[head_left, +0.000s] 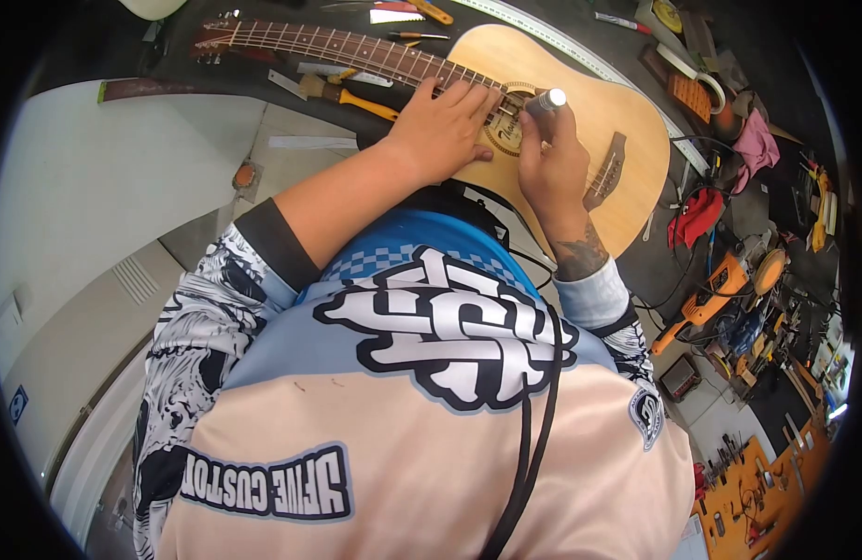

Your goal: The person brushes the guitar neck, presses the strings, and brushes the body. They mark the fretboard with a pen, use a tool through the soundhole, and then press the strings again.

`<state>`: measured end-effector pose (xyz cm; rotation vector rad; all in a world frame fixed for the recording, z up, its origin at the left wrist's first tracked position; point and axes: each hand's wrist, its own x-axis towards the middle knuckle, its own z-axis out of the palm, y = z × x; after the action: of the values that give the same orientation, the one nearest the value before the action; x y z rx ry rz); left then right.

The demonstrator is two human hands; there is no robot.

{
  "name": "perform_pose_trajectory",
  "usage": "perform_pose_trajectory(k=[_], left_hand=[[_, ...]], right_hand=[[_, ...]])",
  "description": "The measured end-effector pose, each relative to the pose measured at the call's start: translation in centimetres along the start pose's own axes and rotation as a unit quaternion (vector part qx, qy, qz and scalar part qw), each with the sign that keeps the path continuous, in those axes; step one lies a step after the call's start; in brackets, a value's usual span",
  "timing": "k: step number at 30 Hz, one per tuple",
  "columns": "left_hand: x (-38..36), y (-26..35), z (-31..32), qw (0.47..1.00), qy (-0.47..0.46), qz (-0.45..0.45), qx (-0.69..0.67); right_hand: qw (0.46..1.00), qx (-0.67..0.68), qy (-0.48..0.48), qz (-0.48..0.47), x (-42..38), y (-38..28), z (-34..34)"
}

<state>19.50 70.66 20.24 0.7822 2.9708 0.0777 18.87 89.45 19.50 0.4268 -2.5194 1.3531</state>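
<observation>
An acoustic guitar [627, 121] lies flat on a dark workbench, neck pointing left. My left hand [440, 126] rests palm-down on the strings where the neck meets the body, fingers spread. My right hand [554, 159] is over the sound hole, gripping a small silver cylindrical tool [546, 100] that looks like a small torch, its tip above the strings. The sound hole is mostly hidden by both hands.
A yellow-handled brush [351, 93], a metal ruler [561, 42] and small tools lie beside the neck. To the right sit an orange power tool [715, 294], red and pink cloths [697, 215], tape and cables. Orange pegboard with tools [757, 485] at lower right.
</observation>
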Motion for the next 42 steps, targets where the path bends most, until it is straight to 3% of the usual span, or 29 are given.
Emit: perform_pose_trajectory(k=[27,30,32,33,34,35,37,38,40,42], left_hand=[[-0.2,0.1,-0.5,1.0,0.006,-0.002,-0.001],[-0.4,0.1,-0.6,1.0,-0.004,0.0,-0.01],[-0.6,-0.1,-0.9,1.0,0.013,0.01,-0.024],[-0.9,-0.3,-0.6,0.999,0.03,0.012,-0.033],[-1.3,-0.6,-0.4,0.998,0.045,0.013,-0.041],[-1.4,-0.8,-0.3,0.998,-0.001,0.005,-0.068],[-2.1,-1.7,0.9,0.996,0.052,0.028,-0.062],[-2.6,-2.3,1.6,0.994,0.078,0.04,-0.059],[-3.1,-4.1,2.3,0.995,0.056,0.038,-0.078],[-3.9,-6.2,2.6,0.994,0.075,0.044,-0.072]], right_hand=[[0.999,-0.036,0.004,-0.014,-0.1,-0.8,-2.1],[0.996,0.027,0.086,-0.02,1.3,-1.5,-3.1],[0.994,0.061,0.091,0.008,4.8,-2.2,-3.9],[0.988,0.108,0.082,0.067,7.0,-1.5,-3.7],[0.981,0.173,0.082,0.039,9.1,1.5,-2.6],[0.981,0.165,0.059,0.088,11.4,3.1,-2.0],[0.922,0.257,0.037,0.287,15.7,6.6,0.5],[0.899,0.273,0.014,0.343,17.6,8.8,1.5],[0.8,0.38,-0.026,0.464,20.5,14.6,3.7],[0.77,0.363,-0.031,0.523,22.2,18.4,6.0]])
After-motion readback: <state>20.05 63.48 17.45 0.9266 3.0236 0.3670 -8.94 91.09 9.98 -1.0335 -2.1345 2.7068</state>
